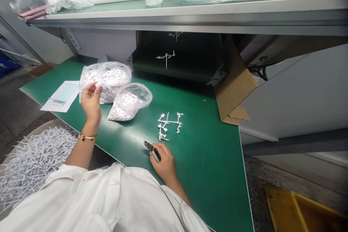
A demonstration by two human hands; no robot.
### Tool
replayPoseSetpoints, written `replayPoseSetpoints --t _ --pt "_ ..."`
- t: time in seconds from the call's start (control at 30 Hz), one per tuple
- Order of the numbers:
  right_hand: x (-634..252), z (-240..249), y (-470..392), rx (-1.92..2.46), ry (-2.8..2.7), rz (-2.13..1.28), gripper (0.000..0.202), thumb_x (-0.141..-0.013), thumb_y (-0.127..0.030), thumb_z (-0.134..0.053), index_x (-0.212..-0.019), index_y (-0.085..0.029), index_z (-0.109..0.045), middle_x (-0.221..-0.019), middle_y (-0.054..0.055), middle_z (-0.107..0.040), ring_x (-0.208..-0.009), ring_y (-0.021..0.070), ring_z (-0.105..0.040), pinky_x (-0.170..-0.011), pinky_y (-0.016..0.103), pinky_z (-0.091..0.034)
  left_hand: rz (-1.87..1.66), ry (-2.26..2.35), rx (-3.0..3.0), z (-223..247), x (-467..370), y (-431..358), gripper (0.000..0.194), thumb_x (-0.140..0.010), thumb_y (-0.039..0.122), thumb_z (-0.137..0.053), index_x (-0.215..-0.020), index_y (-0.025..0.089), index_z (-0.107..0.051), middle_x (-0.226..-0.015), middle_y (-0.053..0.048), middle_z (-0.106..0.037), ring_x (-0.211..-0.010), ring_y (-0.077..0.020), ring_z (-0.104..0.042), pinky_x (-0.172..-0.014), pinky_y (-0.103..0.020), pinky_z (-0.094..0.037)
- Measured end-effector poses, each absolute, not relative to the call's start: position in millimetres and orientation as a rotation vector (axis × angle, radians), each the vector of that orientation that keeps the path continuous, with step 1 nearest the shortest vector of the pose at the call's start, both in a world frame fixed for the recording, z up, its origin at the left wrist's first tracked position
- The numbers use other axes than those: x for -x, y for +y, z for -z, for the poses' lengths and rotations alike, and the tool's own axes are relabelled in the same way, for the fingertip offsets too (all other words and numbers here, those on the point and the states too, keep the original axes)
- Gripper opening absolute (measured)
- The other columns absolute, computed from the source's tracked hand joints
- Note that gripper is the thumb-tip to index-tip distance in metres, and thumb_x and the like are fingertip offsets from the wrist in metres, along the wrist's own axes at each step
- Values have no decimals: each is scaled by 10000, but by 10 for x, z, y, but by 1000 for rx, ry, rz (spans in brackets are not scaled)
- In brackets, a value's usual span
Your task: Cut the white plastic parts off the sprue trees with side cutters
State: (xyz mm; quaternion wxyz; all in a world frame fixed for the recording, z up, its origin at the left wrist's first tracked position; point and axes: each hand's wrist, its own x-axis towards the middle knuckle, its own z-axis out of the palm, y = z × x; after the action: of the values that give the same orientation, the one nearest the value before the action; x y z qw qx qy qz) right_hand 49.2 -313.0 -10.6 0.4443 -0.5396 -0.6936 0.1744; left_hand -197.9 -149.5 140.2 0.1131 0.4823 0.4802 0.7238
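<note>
Between its fingertips my left hand [91, 101] pinches a small white plastic part [98, 85], raised in front of the clear bags. Those bags, a larger one [114, 74] behind and a smaller one [125, 110] in front, stand open and full of small white parts. My right hand [164, 161] is wrapped round a pair of side cutters [152, 150], jaws pointing up and left just above the green table. Beyond the cutters, a white branched sprue [168, 121] with parts attached lies on the tabletop.
A dark conveyor [176, 61] at the back carries more sprues. To its right stands a cardboard flap [235, 83]. Paper sheets [61, 96] lie at the left, and a container of white sprue sticks [38, 163] sits below. A shelf [190, 16] overhangs the table [212, 181].
</note>
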Motion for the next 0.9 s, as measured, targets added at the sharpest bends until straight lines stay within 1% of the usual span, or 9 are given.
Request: replayPoseSetpoints --t 0.13,0.23,0.33,0.43,0.53,0.63,0.7,0.8,0.9 --pt "-486 117 -3119 1346 -1722 -432 237 -778 -166 -506 -984 -222 -609 -899 35 -606 -821 169 -585 -739 285 -483 -2194 1673 -1592 -1540 2164 -1391 281 -853 334 -598 -1077 163 -591 -933 -18 -613 -840 -113 -624 -806 -250 -519" --pt "-480 132 -3108 1355 -1738 -432 241 -776 -170 -509 -988 -227 -609 -905 37 -608 -829 176 -587 -744 291 -486 -2266 1871 -1780 -1702 2302 -1352 250 -871 302 -590 -1039 118 -599 -978 -51 -611 -902 -129 -598 -830 -260 -502" --pt "-476 146 -3095 1367 -1755 -427 244 -774 -171 -514 -992 -226 -609 -919 37 -612 -837 179 -589 -754 297 -487 -2384 1928 -1894 -1870 2456 -1259 292 -897 321 -563 -1028 61 -582 -970 -78 -595 -876 -116 -574 -807 -255 -490" --pt "-474 156 -3085 1371 -1758 -415 244 -774 -172 -518 -994 -226 -610 -924 38 -616 -839 179 -592 -757 298 -487 -2418 2041 -1880 -1930 2646 -1055 278 -929 303 -515 -1037 51 -561 -990 -83 -564 -885 -107 -543 -808 -246 -469" --pt "-469 167 -3084 1363 -1761 -408 245 -775 -174 -519 -996 -227 -611 -922 38 -617 -835 180 -592 -754 297 -486 -2119 2183 -1906 -1811 2868 -809 198 -891 208 -564 -1029 68 -586 -994 -80 -559 -923 -140 -524 -837 -273 -448" --pt "-461 178 -3082 1361 -1763 -409 249 -769 -169 -524 -996 -227 -608 -921 38 -617 -835 182 -591 -751 299 -483 -1658 2264 -1979 -1581 2998 -686 250 -813 151 -634 -1057 98 -617 -973 -87 -585 -959 -206 -524 -904 -351 -409" --pt "-453 173 -3076 1366 -1759 -419 254 -762 -158 -527 -994 -226 -606 -916 35 -616 -832 181 -589 -747 299 -481 -1617 2299 -2015 -1430 2939 -720 257 -829 163 -601 -1080 108 -620 -969 -105 -595 -985 -239 -519 -944 -400 -370" --pt "-441 132 -3067 1356 -1743 -422 262 -750 -141 -526 -984 -227 -605 -898 31 -612 -825 178 -581 -744 297 -475 -1759 2205 -2202 -1247 2581 -923 232 -897 199 -485 -1063 108 -619 -947 -123 -596 -967 -245 -522 -922 -414 -368" --pt "-440 60 -3078 1294 -1739 -386 273 -728 -123 -516 -960 -230 -612 -867 27 -599 -815 173 -564 -743 300 -465 -1581 1695 -2760 -1078 2011 -1231 223 -912 220 -465 -1067 151 -610 -904 -96 -599 -909 -219 -534 -849 -373 -402"
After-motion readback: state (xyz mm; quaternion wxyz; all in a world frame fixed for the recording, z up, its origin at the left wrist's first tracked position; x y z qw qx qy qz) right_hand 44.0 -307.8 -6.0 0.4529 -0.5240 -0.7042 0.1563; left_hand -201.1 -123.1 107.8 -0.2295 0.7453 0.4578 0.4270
